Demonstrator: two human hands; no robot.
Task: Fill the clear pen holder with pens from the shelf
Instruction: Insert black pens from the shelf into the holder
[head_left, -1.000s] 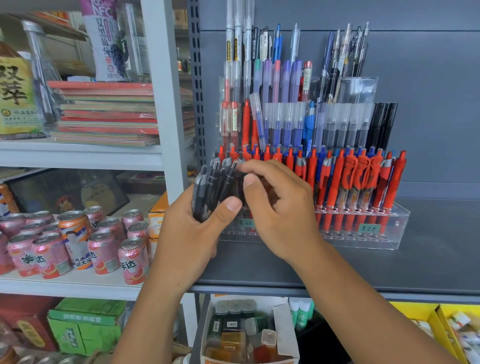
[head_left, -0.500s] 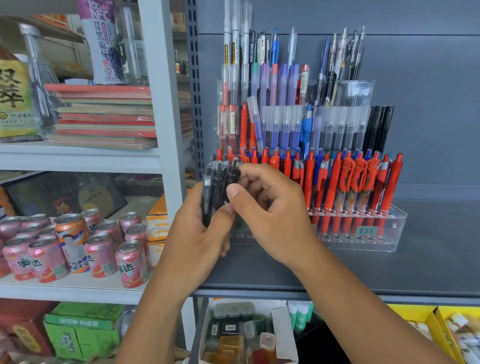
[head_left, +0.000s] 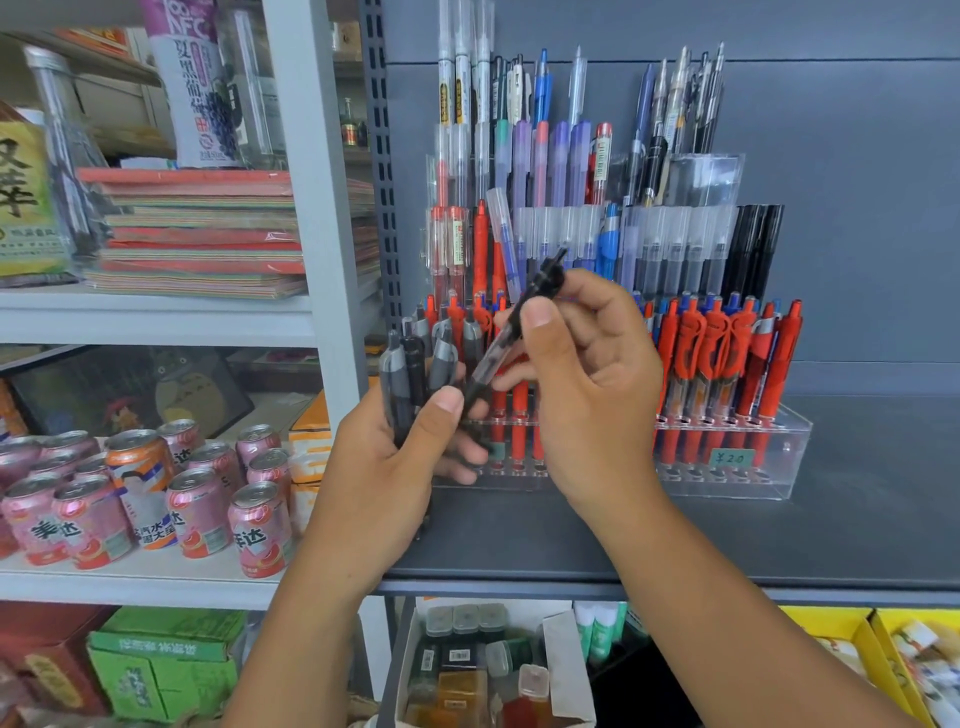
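Shelf edge (head_left: 727, 584) under wrists; left hand (head_left: 374, 467) grips pens (head_left: 410, 374); right hand (head_left: 597, 395) pinches pen (head_left: 493, 356).

1. I see pink drink cans (head_left: 260, 530) crowded on the left-hand white shelf board (head_left: 130, 582), one orange can (head_left: 137, 467) among them.
2. Behind them leans a dark framed cartoon picture (head_left: 135, 387).
3. One level up lies a stack of coloured paper pads (head_left: 197, 234); a grape juice bottle (head_left: 200, 88) rises over it.
4. Lowest down I make out green cartons (head_left: 166, 660) at left, a white box (head_left: 566, 670) of small bottles in the middle, and yellow bins (head_left: 826, 621) at right.
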